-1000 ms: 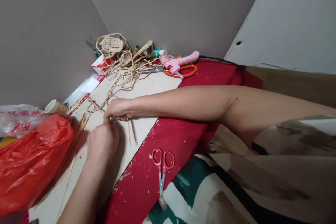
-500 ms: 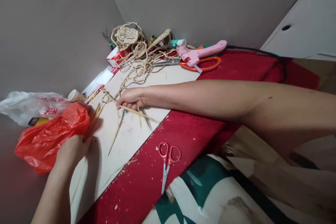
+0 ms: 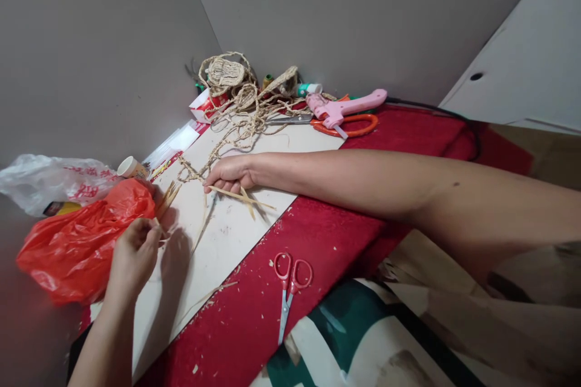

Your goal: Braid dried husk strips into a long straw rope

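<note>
My right hand [image 3: 229, 174] lies on the white board [image 3: 227, 236], fingers curled down onto several thin straw strips [image 3: 240, 196] and the end of a braided straw cord [image 3: 213, 148]. My left hand [image 3: 136, 254] is lower left, beside the red plastic bag [image 3: 77, 242], pinching a thin straw strip taken from a bundle of strips [image 3: 167, 196] that sticks out by the bag. One long strip [image 3: 202, 230] lies loose on the board between the hands.
Small red scissors [image 3: 288, 281] lie on the red cloth [image 3: 345, 242]. At the back corner are a heap of braided cord [image 3: 231, 81], a pink glue gun [image 3: 345, 106] and orange scissors [image 3: 349, 127]. A white bag [image 3: 49, 178] and a small cup [image 3: 129, 166] sit at left.
My left hand left my right hand, reached to the bag, and now has come up a little pinching a strip. My right hand stays pressed on the strips.
</note>
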Tool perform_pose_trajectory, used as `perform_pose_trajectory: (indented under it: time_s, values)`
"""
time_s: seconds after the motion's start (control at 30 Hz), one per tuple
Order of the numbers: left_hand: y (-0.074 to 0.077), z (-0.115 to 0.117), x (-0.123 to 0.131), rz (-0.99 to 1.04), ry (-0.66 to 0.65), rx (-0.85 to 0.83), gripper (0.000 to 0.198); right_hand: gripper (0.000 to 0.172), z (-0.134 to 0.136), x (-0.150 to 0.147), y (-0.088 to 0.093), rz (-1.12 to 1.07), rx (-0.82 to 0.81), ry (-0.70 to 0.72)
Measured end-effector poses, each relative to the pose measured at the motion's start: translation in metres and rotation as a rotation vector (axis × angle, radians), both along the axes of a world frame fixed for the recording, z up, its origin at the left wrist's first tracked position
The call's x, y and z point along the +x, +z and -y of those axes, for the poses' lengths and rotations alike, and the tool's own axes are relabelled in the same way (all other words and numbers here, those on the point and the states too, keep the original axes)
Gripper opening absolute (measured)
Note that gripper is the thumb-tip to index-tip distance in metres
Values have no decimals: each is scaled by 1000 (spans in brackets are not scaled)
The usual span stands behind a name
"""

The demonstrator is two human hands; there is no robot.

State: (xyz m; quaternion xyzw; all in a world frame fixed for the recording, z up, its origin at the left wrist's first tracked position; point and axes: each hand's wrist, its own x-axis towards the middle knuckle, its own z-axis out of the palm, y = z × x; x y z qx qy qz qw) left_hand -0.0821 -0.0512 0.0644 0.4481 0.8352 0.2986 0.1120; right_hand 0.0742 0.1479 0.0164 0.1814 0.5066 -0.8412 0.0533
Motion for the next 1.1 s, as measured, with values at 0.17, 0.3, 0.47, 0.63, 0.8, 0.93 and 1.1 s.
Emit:
perform_pose_trajectory:
  time_s: [0.17,0.3,0.47,0.63,0.8,0.93,1.1]
  values:
    - [-6,-28,34,753,-45,58,24,15,6,3,3,2,49,-10]
    - [-15,-49,48,974,-30,48,14,16,11,6,7,-12,98,-26]
    - [-24,-61,52,1003,18,83,9,16,13,6,6,2,206,-50]
    - [-31,-63,51,952,-11,115,13,25,20,6,6,9,399,-163]
    - [-44,-66,53,861,-16,205,18,30,24,7,6,14,410,-206]
    - [-49,-67,55,812,13,249,15,29,27,7,4,8,464,-255]
    - [-44,-62,63,827,-35,231,13,28,32,8,2,21,587,-319]
